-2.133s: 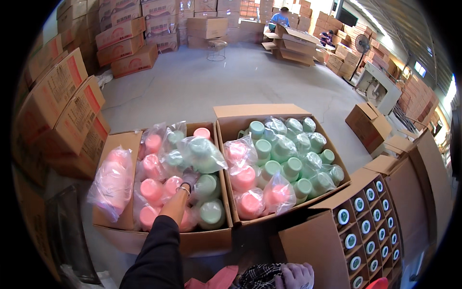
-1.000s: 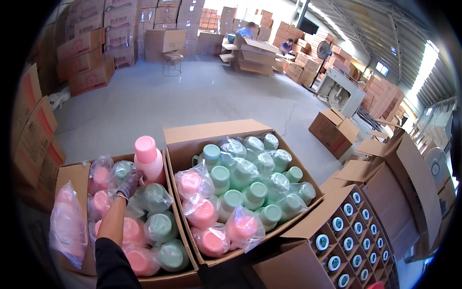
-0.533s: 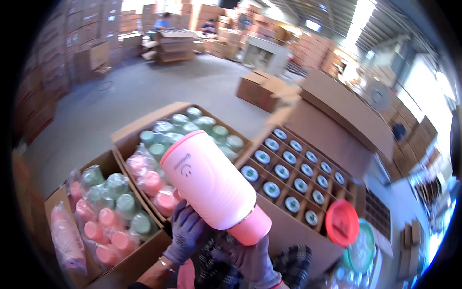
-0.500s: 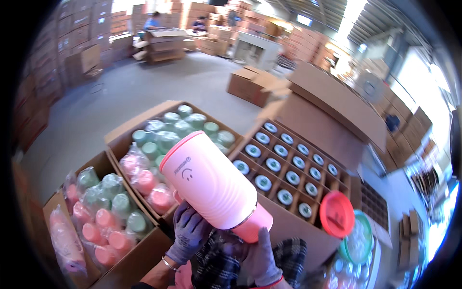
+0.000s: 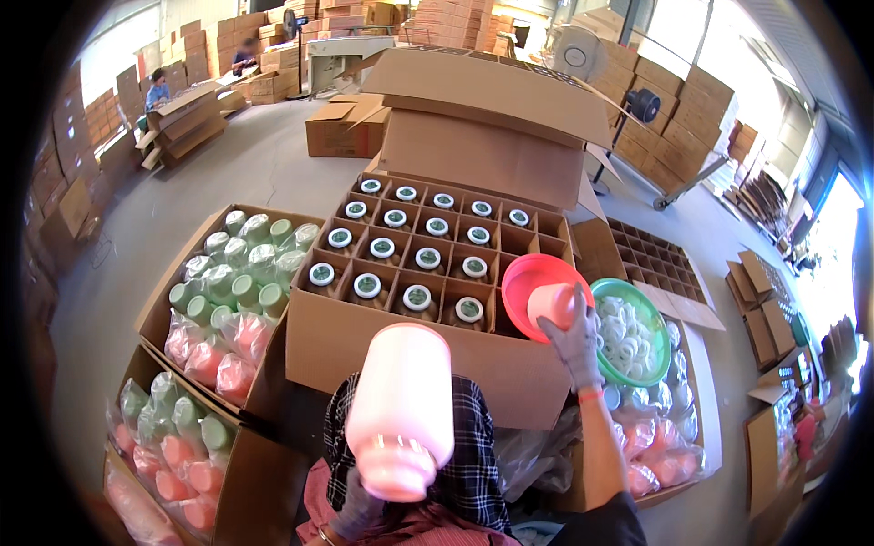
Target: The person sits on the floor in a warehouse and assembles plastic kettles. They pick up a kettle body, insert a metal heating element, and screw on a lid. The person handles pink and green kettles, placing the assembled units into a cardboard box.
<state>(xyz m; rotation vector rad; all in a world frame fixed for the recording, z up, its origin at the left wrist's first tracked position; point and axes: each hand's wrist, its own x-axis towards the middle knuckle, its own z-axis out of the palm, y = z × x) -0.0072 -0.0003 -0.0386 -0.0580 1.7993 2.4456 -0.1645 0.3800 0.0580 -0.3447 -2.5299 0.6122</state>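
Note:
My left hand (image 5: 358,510), in a grey glove, grips a large pink insulated jug (image 5: 401,382) above my lap. The jug's neck tilts toward me, and part of the hand is hidden behind it. Out to the right, my gloved right hand (image 5: 574,346) is closed on a cup-shaped pink cap (image 5: 553,306), over a red plastic basin (image 5: 517,273). The basin sits on the near right corner of a divided carton (image 5: 419,350). Several bottles with white-rimmed green tops (image 5: 417,298) stand in that carton's compartments.
Left of me, two cartons hold bagged green and pink containers (image 5: 246,291). A green basin of white rings (image 5: 628,332) stands beside the red one, over a carton of bagged pieces (image 5: 660,441). An empty divider (image 5: 655,264) lies behind. Two people work far left.
My right hand has moved from the jug to the red basin, taking the pink cap off with it. The jug has come lower and more upright. My view has swung right.

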